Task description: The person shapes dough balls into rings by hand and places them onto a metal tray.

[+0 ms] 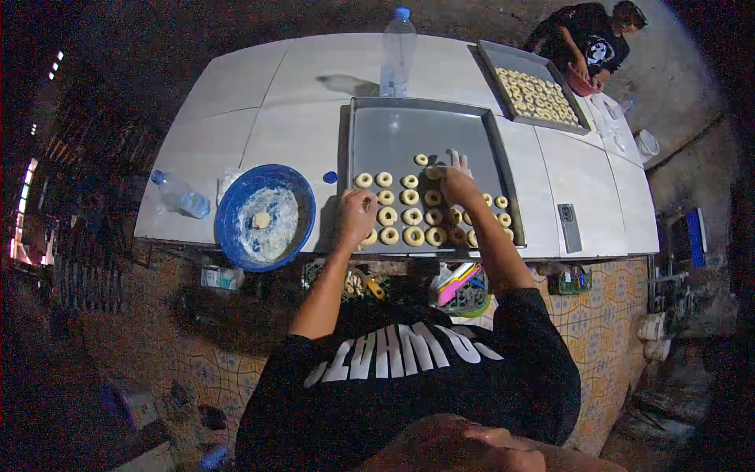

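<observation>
- White tile tops the long table (578, 177) we stand at, its edges bowed in our view.
- Past its far right corner we see a co-worker (591, 31) in a dark printed shirt, hands at a reddish bowl (580, 83).
- Before us lies a grey metal baking tray (429, 130), its far part bare, its near part set with rows of dough rings (405, 217).
- Farther off to the right, a second baking tray (507, 57) lies aslant, bearing many rings too.
- To our left sits a blue basin (230, 242), floury inside.
- One clear plastic bottle (398, 59) stands upright just behind our tray; a second bottle (185, 197) lies on its side left of the basin.
- Our right hand (458, 181) is over the tray, fingers stretched and apart, right beside a ring; we cannot tell whether it touches.
- Our left hand (359, 206) is at the tray's left side among the rings, fingers curled in; we cannot tell whether they clasp anything.
- Near the table's front edge, right of our tray, lies a dark smartphone (569, 228).
- In the basin rests a pale dough lump (261, 221).
- Between basin and tray lies a small blue disc (330, 177).
</observation>
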A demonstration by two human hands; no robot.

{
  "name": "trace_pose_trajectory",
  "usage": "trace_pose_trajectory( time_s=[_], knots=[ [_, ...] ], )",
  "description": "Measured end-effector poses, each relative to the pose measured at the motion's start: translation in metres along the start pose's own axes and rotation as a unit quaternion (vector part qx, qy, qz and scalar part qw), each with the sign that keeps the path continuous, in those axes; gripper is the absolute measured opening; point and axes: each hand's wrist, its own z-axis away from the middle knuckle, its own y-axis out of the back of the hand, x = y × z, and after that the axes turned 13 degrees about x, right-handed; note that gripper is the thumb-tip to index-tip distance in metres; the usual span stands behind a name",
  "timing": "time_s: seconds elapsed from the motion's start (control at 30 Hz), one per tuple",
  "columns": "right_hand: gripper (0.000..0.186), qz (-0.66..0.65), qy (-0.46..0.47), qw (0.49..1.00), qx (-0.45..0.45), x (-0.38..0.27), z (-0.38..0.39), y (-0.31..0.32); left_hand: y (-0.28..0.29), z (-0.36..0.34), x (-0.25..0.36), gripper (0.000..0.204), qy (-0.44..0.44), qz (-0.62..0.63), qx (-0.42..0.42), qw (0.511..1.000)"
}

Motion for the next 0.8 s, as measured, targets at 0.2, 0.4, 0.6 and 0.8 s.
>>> trace_pose_trajectory(
  time_s=[0.2, 0.4, 0.6, 0.8],
  knots=[
    [0.057, 0.014, -0.028, 0.999, 0.004, -0.001, 0.003, 0.011, 0.018, -0.006, 0.033, 0.008, 0.016, -0.052, -0.039, 0.998],
    [0.045, 0.053, -0.019, 0.998, 0.038, 0.012, 0.008, -0.012, 0.018, -0.006, 0.044, 0.01, 0.033, -0.09, -0.036, 0.995],
    [0.05, 0.036, 0.015, 0.999, 0.018, 0.007, 0.008, -0.005, 0.023, -0.006, 0.039, 0.012, -0.01, -0.094, -0.031, 0.995],
    [0.05, 0.084, 0.006, 0.996, 0.041, 0.022, 0.01, -0.022, 0.018, -0.006, 0.034, 0.014, -0.025, -0.101, -0.033, 0.994]
  ],
)
